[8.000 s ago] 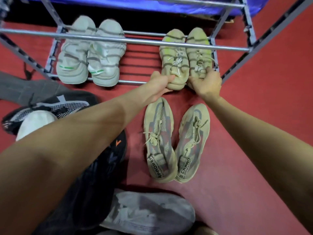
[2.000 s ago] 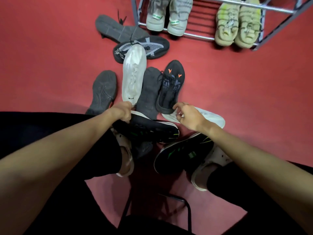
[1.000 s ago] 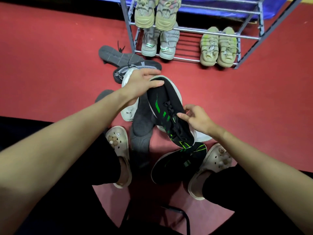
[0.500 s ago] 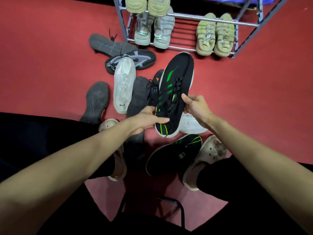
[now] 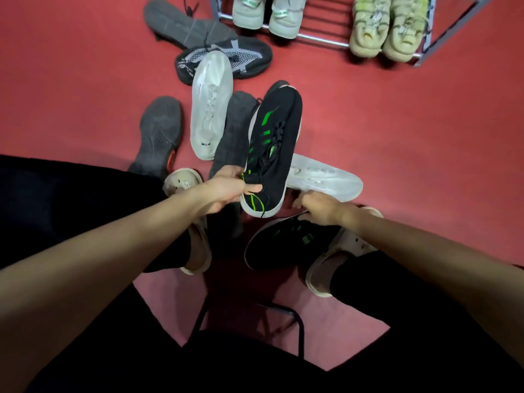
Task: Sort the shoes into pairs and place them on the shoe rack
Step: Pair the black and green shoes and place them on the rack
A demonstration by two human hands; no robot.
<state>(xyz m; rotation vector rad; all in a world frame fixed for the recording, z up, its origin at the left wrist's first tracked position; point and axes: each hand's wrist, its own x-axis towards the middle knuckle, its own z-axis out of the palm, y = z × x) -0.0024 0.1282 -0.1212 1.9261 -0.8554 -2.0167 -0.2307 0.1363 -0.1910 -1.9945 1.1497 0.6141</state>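
My left hand [image 5: 224, 191] grips the heel end of a black shoe with green stripes [image 5: 273, 143], held above the pile with its toe pointing away. My right hand [image 5: 320, 207] is down on the matching black and green shoe [image 5: 286, 245], which lies on the red floor by my right foot; its fingers curl over the shoe's edge. The metal shoe rack [image 5: 320, 42] stands at the top of the view, with a grey-white pair [image 5: 269, 12] and a pale yellow-green pair [image 5: 388, 32] on its bottom shelf.
Loose shoes lie on the floor ahead: two white ones [image 5: 211, 106] [image 5: 326, 177], a black and grey knit one [image 5: 226, 62], and several dark grey ones [image 5: 158, 131] [image 5: 187, 26]. My feet wear beige clogs [image 5: 337, 262]. A chair frame [image 5: 283, 321] is below me.
My right hand has let go of the raised black and green shoe and dropped onto its mate on the floor. My left hand now holds the raised shoe alone by the heel.
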